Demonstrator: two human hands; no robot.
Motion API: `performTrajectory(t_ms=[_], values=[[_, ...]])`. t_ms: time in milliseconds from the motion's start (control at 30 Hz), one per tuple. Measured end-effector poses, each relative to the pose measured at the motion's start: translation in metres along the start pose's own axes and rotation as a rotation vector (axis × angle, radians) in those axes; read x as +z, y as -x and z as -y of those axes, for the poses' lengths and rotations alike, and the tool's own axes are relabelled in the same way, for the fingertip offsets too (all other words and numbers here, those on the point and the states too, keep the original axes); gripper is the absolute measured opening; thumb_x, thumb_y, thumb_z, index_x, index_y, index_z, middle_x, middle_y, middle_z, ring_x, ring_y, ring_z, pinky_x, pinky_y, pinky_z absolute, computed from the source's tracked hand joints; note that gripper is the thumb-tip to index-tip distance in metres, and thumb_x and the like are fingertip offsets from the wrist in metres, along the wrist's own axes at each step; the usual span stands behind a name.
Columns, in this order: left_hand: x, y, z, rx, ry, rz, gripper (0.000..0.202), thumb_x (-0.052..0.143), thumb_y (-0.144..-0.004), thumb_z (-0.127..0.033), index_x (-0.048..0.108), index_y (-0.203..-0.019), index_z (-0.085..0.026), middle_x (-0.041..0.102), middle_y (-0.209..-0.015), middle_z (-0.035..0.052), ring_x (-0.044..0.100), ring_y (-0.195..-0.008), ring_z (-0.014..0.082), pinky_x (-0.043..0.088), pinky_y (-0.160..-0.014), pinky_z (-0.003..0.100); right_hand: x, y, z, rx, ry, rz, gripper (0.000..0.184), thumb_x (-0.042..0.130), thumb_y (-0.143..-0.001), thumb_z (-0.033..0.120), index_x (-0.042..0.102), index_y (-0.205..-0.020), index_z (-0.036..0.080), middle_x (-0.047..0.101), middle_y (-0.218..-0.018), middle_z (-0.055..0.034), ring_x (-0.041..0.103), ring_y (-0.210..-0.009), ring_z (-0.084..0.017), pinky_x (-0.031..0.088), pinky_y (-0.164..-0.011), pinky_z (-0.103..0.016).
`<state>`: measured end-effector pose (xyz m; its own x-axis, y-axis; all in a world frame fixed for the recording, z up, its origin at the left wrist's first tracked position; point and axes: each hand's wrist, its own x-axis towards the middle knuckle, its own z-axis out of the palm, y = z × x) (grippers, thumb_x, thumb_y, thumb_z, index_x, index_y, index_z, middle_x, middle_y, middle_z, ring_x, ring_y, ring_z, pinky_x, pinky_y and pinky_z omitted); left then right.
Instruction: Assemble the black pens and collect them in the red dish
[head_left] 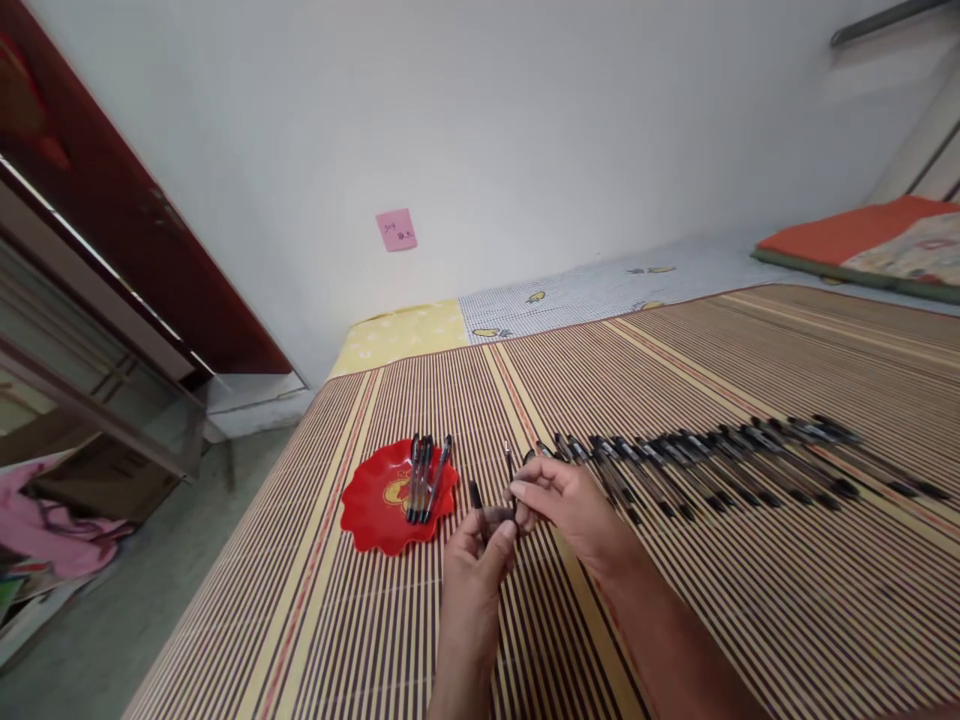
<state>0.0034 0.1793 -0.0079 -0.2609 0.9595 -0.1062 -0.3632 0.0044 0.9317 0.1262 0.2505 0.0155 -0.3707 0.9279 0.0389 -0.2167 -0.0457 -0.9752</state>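
Observation:
Both of my hands meet above the striped mat, fingers curled and close together. My left hand (476, 565) is closed around a black pen part (475, 494), whose dark end points up past the fingers; the rest is hidden in the grip. Between the fingertips of my right hand (555, 500) is a thin dark pen refill (509, 460) with a pale, shiny tip pointing up. Left of the hands, a red scalloped plate (364, 515) carries several capped black pens (425, 480). On the right, a long row of black pens (690, 465) lies side by side.
The striped mat (360, 630) covers a bed beside a white wall (525, 130) bearing a pink note (396, 230). Folded orange bedding (847, 235) lies at the far right. To the left are the floor (150, 600), a dark red door (142, 200) and a cardboard box (82, 470).

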Motion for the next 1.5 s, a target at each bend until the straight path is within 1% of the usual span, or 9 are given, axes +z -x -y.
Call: performTrajectory(t_ms=[100, 300, 467, 600, 867, 1067, 1167, 1267, 1500], values=[[-0.001, 0.001, 0.000, -0.005, -0.001, -0.003, 0.030, 0.085, -0.070, -0.037, 0.072, -0.086, -0.015, 0.073, -0.088, 0.0070, 0.065, -0.082, 0.0174, 0.048, -0.075, 0.026, 0.004, 0.000, 0.003, -0.016, -0.029, 0.032, 0.029, 0.076, -0.073, 0.041, 0.061, -0.080, 0.017, 0.066, -0.055, 0.0025, 0.059, -0.050, -0.012, 0.049, -0.055, -0.026], [-0.006, 0.002, 0.003, -0.002, -0.124, -0.048, 0.033, 0.085, -0.068, -0.041, 0.073, -0.084, -0.015, 0.068, -0.072, 0.0028, 0.056, -0.065, 0.0130, 0.041, -0.062, 0.023, -0.008, 0.003, 0.021, -0.104, 0.002, -0.104, 0.036, 0.071, -0.080, 0.042, 0.069, -0.105, 0.015, 0.067, -0.064, 0.0013, 0.061, -0.057, -0.012, 0.047, -0.057, -0.025], [0.001, 0.003, 0.003, 0.005, -0.155, -0.046, 0.029, 0.085, -0.066, -0.037, 0.073, -0.081, -0.015, 0.068, -0.075, 0.0038, 0.059, -0.072, 0.0159, 0.044, -0.071, 0.026, -0.011, 0.005, 0.027, -0.122, 0.008, -0.102, 0.025, 0.072, -0.079, 0.039, 0.068, -0.089, 0.016, 0.064, -0.060, 0.0025, 0.054, -0.052, -0.009, 0.043, -0.053, -0.022], [0.006, 0.005, 0.001, 0.030, -0.158, -0.073, 0.025, 0.084, -0.067, -0.034, 0.071, -0.078, -0.016, 0.064, -0.069, 0.0002, 0.054, -0.067, 0.0138, 0.042, -0.067, 0.024, -0.010, 0.010, 0.035, -0.075, 0.003, -0.062, 0.023, 0.071, -0.080, 0.039, 0.063, -0.083, 0.018, 0.061, -0.055, 0.0040, 0.052, -0.048, -0.009, 0.040, -0.047, -0.021], [0.009, 0.007, -0.001, 0.127, -0.257, -0.142, 0.024, 0.085, -0.065, -0.034, 0.071, -0.076, -0.018, 0.065, -0.070, 0.0008, 0.057, -0.067, 0.0157, 0.044, -0.066, 0.026, -0.011, 0.010, 0.039, -0.111, 0.011, -0.075, 0.022, 0.072, -0.079, 0.037, 0.060, -0.081, 0.019, 0.068, -0.066, 0.0007, 0.063, -0.057, -0.011, 0.052, -0.055, -0.024], [0.008, 0.011, -0.013, 0.098, -0.400, 0.028, 0.031, 0.075, -0.078, -0.048, 0.076, -0.087, -0.019, 0.065, -0.074, 0.0033, 0.051, -0.066, 0.0160, 0.040, -0.063, 0.026, -0.019, 0.009, 0.033, -0.135, -0.076, -0.190, 0.026, 0.076, -0.077, 0.037, 0.066, -0.090, 0.017, 0.067, -0.066, 0.0009, 0.064, -0.058, -0.012, 0.054, -0.058, -0.025], [0.008, 0.014, -0.019, 0.143, -0.442, 0.061, 0.047, 0.053, -0.092, -0.059, 0.077, -0.096, -0.019, 0.064, -0.075, 0.0057, 0.049, -0.065, 0.0179, 0.039, -0.063, 0.029, -0.024, 0.012, 0.040, -0.264, -0.169, -0.362, 0.022, 0.077, -0.078, 0.033, 0.066, -0.088, 0.018, 0.071, -0.078, -0.0015, 0.064, -0.061, -0.011, 0.054, -0.061, -0.024], [0.008, 0.015, -0.020, 0.182, -0.502, 0.104, 0.049, 0.049, -0.094, -0.059, 0.077, -0.102, -0.019, 0.064, -0.076, 0.0066, 0.049, -0.066, 0.0190, 0.039, -0.064, 0.029, -0.024, 0.018, 0.051, -0.403, -0.210, -0.486, 0.014, 0.072, -0.083, 0.029, 0.065, -0.090, 0.019, 0.071, -0.087, -0.0021, 0.064, -0.064, -0.009, 0.056, -0.066, -0.025], [0.007, 0.017, -0.021, 0.214, -0.558, 0.120, 0.041, 0.052, -0.095, -0.052, 0.077, -0.107, -0.022, 0.065, -0.079, 0.0058, 0.053, -0.071, 0.0204, 0.041, -0.066, 0.028, -0.020, 0.025, 0.060, -0.466, -0.158, -0.482, 0.008, 0.067, -0.088, 0.026, 0.065, -0.092, 0.020, 0.071, -0.088, -0.0023, 0.064, -0.064, -0.010, 0.057, -0.067, -0.026]])
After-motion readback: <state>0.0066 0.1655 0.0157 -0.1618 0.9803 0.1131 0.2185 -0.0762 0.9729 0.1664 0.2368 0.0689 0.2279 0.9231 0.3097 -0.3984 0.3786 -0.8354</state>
